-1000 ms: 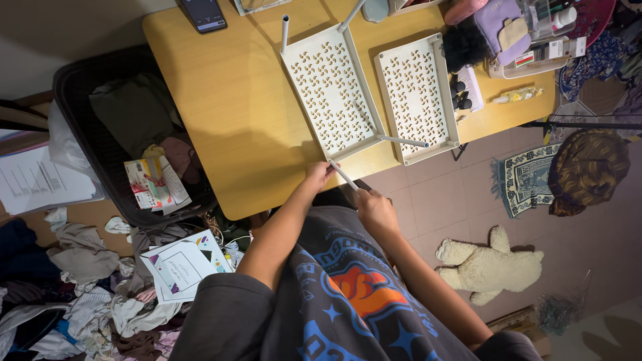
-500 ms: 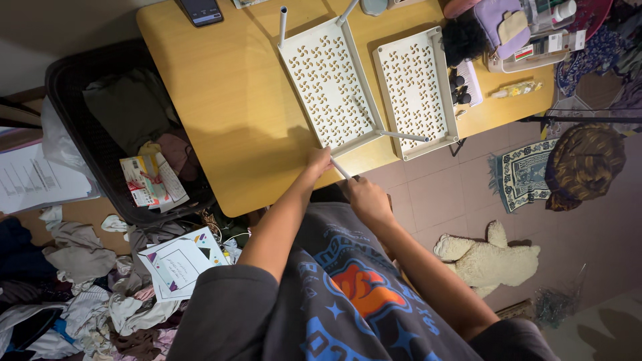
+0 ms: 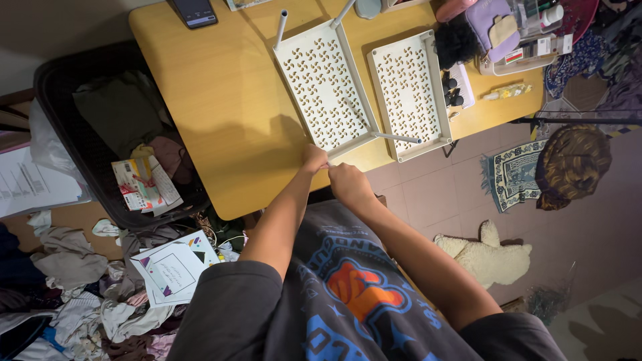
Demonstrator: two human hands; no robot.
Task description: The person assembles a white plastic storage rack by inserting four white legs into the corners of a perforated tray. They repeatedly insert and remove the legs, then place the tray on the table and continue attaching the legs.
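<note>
Landmark: the white perforated shelf panel [image 3: 326, 88], lying flat on the yellow tabletop [image 3: 214, 100].

Far left of the panel, off the tabletop edge, a black suitcase [image 3: 80, 87] is sitting open with clothes and a carton inside; papers and crumpled clothing are lying on the floor below it. A dark phone [image 3: 194, 11] is resting at the tabletop's far edge, up and left of the panel.

The panel itself is carrying thin pole legs sticking out at its corners. At its near corner both hands are meeting. The left hand [image 3: 313, 159] is pinching closed at that corner; the right hand [image 3: 349, 184], just beside it, is curled closed too. A small pale piece seems to be between them, too small to tell what it is, or which hand is holding it.

Just right of the panel, a second matching perforated panel [image 3: 409, 93] is lying parallel, a thin pole [image 3: 398, 138] bridging the two near ends. Further right, a clear organiser box [image 3: 518, 47] with small items. On the tiled floor right of and below the panel, a cream plush toy [image 3: 485, 257].

Handling judgement: the panel looks like light, stiff plastic, smooth, with poles likely to flex or pop out. Best gripped along the solid rim near a corner, not by the poles.
</note>
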